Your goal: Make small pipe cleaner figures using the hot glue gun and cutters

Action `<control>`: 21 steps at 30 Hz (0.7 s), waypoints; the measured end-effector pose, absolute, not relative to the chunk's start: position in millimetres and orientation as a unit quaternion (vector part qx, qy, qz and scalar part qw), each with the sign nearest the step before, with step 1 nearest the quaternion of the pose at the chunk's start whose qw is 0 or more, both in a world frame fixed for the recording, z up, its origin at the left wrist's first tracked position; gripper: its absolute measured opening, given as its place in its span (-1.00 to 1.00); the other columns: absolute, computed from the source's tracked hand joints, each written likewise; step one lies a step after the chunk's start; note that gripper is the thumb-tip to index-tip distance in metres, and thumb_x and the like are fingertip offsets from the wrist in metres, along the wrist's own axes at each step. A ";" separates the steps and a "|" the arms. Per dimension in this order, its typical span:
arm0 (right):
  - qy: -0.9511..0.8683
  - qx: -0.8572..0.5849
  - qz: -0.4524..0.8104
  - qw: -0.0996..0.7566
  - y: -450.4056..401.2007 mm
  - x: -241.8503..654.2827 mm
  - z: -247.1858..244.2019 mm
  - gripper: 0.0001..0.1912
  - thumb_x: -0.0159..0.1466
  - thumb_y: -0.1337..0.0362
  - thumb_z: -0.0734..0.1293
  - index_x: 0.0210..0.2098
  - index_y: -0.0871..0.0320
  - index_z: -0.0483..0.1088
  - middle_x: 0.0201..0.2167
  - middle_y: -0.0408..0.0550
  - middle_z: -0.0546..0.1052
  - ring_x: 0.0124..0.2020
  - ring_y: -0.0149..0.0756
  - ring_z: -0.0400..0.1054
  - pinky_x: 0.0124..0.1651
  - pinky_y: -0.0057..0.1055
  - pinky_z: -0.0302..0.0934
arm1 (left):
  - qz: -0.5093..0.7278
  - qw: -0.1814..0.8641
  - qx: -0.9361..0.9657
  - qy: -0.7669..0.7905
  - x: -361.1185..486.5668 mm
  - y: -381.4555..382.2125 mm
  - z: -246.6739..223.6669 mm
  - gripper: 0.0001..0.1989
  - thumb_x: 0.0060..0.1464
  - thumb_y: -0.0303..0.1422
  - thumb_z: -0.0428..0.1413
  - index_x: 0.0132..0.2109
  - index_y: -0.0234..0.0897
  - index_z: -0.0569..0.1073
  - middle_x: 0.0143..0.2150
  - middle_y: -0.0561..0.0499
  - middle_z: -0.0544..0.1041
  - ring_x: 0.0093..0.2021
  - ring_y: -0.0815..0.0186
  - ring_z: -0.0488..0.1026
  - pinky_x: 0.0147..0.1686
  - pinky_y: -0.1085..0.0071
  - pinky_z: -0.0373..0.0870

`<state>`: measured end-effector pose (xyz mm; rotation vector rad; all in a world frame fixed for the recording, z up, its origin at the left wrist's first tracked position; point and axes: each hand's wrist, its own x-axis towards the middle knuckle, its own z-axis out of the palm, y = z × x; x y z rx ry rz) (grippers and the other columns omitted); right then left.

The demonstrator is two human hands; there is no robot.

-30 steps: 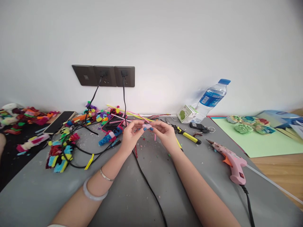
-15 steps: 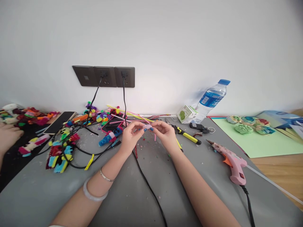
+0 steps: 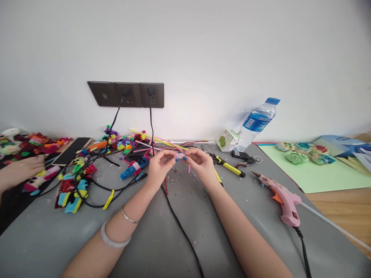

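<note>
My left hand [image 3: 160, 166] and my right hand [image 3: 201, 165] meet above the middle of the grey table. Both pinch a short, pale pink piece of pipe cleaner [image 3: 180, 156] between thumbs and fingertips, one at each end. Most of the piece is covered by the fingers. Behind my hands lie loose pink and yellow pipe cleaners [image 3: 145, 134], partly hidden. Close to the left wrist rests a blue fuzzy figure [image 3: 131, 170]. Yellow-handled pliers [image 3: 230, 166] lie just right of my right hand.
A pink glue gun [image 3: 285, 200] trails its cord on the right. Black cables [image 3: 181, 227] cross the table. A water bottle [image 3: 259, 119], box [image 3: 228, 140] and keys [image 3: 243, 155] stand or lie at the back. Another person's hand [image 3: 24, 168] is among fuzzy figures at left.
The other person's hand has moved right, over the figures at the far left. My own hands keep the same pinch with hardly any movement; the view has shifted slightly.
</note>
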<state>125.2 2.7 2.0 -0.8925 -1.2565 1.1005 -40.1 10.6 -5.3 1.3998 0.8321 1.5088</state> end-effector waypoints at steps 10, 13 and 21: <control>-0.533 -0.375 0.482 0.586 2.2 125.2 3.9 -0.69 0.09 0.04 0.53 -0.31 0.09 0.51 -0.31 -0.08 0.58 -0.23 -0.23 0.52 -0.07 -0.20 0.48 | 0.605 0.434 0.571 0.345 -39.2 7.8 -2.8 -0.77 -0.02 -0.23 0.33 -0.27 -0.27 0.55 -0.27 -0.05 0.58 -0.19 0.24 0.55 -0.20 0.34 0.53; -0.537 -0.376 0.477 0.585 2.2 125.4 3.7 -0.71 0.10 0.05 0.53 -0.32 0.09 0.52 -0.33 -0.07 0.59 -0.25 -0.22 0.52 -0.07 -0.19 0.48 | 0.601 0.427 0.576 0.352 -39.4 6.8 -1.9 -0.79 0.00 -0.24 0.33 -0.27 -0.26 0.55 -0.28 -0.04 0.57 -0.20 0.24 0.54 -0.20 0.34 0.53; -0.545 -0.371 0.465 0.590 1.5 125.4 4.5 -0.74 0.10 0.08 0.53 -0.34 0.09 0.52 -0.32 -0.07 0.57 -0.26 -0.24 0.49 -0.13 -0.26 0.45 | 0.602 0.443 0.567 0.345 -39.4 7.4 -2.0 -0.76 -0.04 -0.22 0.34 -0.28 -0.26 0.54 -0.29 -0.03 0.57 -0.24 0.26 0.53 -0.25 0.36 0.52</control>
